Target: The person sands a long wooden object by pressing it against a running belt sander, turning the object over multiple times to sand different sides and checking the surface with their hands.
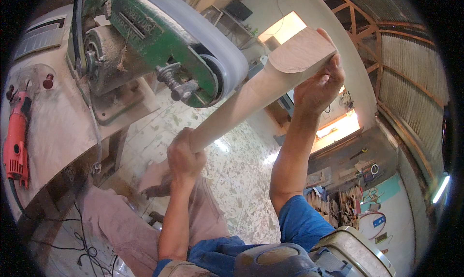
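Observation:
Both my hands hold a long, pale wooden piece (246, 100) up at a slant. It is narrow at its lower left end and widens to a block with a flat, curved-edged face at its upper right end. My left hand (186, 154) is wrapped round the narrow end. My right hand (321, 81) grips the wide end from its right side, fingers curled over the edge. Just left of the wood stands a green belt sander (169, 50), its grey belt (212, 30) looking blurred round the front roller. I see a gap between wood and belt.
A dusty workbench (58, 127) carries the sander and a red power tool (17, 137) with a cord. Black cables (87, 250) hang and lie below the bench. A pale speckled floor (241, 180) spreads beneath. On the right, shelves hold wooden pieces (333, 207).

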A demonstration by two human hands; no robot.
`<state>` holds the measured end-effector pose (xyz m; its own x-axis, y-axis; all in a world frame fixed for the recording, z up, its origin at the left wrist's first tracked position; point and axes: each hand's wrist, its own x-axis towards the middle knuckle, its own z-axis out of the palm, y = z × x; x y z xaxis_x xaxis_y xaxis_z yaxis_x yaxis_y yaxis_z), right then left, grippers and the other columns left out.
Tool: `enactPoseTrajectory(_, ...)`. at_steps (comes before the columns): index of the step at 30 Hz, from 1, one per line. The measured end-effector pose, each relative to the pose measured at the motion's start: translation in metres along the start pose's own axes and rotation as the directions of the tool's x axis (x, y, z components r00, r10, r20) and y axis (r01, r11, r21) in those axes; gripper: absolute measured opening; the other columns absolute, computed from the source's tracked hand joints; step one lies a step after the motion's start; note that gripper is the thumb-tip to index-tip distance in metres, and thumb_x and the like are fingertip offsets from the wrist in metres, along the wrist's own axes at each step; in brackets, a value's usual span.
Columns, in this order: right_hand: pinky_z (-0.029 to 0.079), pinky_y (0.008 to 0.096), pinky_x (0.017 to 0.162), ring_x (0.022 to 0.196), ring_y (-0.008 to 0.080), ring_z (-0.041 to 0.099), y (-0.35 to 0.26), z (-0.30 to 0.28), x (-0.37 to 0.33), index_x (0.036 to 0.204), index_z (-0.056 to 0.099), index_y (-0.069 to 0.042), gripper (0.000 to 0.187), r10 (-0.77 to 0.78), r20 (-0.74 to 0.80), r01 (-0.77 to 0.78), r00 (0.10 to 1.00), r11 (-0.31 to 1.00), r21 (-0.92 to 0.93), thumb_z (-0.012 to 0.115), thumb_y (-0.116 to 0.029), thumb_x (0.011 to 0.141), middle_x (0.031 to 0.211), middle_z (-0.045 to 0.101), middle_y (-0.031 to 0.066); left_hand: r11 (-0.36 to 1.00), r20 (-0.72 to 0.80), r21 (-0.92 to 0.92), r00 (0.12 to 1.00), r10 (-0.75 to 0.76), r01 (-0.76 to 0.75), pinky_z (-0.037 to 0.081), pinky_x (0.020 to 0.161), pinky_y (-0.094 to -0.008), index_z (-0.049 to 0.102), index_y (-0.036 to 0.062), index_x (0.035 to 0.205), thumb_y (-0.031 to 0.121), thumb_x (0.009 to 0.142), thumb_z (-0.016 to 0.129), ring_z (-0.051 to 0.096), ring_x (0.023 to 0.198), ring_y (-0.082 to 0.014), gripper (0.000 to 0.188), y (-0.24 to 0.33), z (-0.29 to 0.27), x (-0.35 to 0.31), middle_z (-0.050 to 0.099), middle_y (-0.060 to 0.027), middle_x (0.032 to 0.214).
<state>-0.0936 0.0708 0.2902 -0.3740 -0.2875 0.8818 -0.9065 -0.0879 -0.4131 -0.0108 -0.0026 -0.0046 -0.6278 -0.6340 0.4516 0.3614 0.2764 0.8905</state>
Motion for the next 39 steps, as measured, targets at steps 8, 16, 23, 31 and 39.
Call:
enactPoseTrajectory(8,0.047,0.0367,0.106,0.119,0.0263,0.063,-0.003,0.019,-0.002,0.131,0.059,0.009,0.065,-0.013,0.014,0.014,1.000,0.998,-0.057,0.055,-0.044,0.093,0.122,0.065,0.0219,0.988,0.039,-0.138,0.998,-0.056,0.061,0.050,0.069,-0.0522,0.060,0.0019,0.091,0.004,0.075,0.057,0.063,0.080,-0.0481,0.017,-0.001,0.000,-0.002,0.064,-0.0235,0.079)
enactPoseTrajectory(16,0.051,0.0340,0.102,0.113,0.0250,0.066,-0.007,0.024,-0.009,0.127,0.062,0.009,0.064,-0.026,0.022,0.029,0.999,0.986,-0.166,0.060,-0.045,0.094,0.119,0.066,0.0221,0.985,0.097,-0.166,0.995,-0.028,0.044,0.049,0.068,-0.0490,0.058,0.0009,0.090,0.000,0.075,0.057,0.063,0.078,-0.0482,0.016,-0.014,0.006,-0.005,0.063,-0.0245,0.077)
enactPoseTrajectory(23,0.048,0.0372,0.104,0.116,0.0248,0.064,-0.003,0.019,-0.030,0.128,0.062,0.012,0.058,0.022,0.057,-0.015,0.998,0.993,-0.113,0.061,-0.036,0.095,0.122,0.066,0.0214,0.991,0.028,-0.128,0.999,-0.042,0.045,0.050,0.069,-0.0478,0.058,-0.0003,0.091,0.002,0.074,0.057,0.063,0.078,-0.0482,0.016,-0.033,0.021,-0.016,0.063,-0.0242,0.080)
enactPoseTrajectory(31,0.046,0.0354,0.108,0.122,0.0248,0.061,-0.003,0.015,-0.036,0.131,0.059,0.011,0.066,0.041,0.093,-0.028,0.995,0.990,-0.139,0.053,-0.045,0.096,0.129,0.063,0.0237,0.999,-0.066,-0.034,0.998,-0.022,0.019,0.051,0.072,-0.0508,0.061,0.0004,0.092,0.001,0.070,0.059,0.064,0.083,-0.0470,0.022,-0.031,0.019,-0.017,0.064,-0.0228,0.084)
enactPoseTrajectory(39,0.050,0.0353,0.107,0.121,0.0245,0.064,-0.005,0.018,-0.035,0.129,0.060,0.013,0.064,0.005,0.097,0.013,0.995,0.982,-0.187,0.057,-0.043,0.098,0.130,0.063,0.0252,0.993,-0.058,-0.112,0.998,-0.030,0.024,0.050,0.071,-0.0515,0.060,0.0007,0.091,0.001,0.073,0.058,0.062,0.081,-0.0476,0.018,-0.028,0.020,-0.018,0.063,-0.0224,0.084)
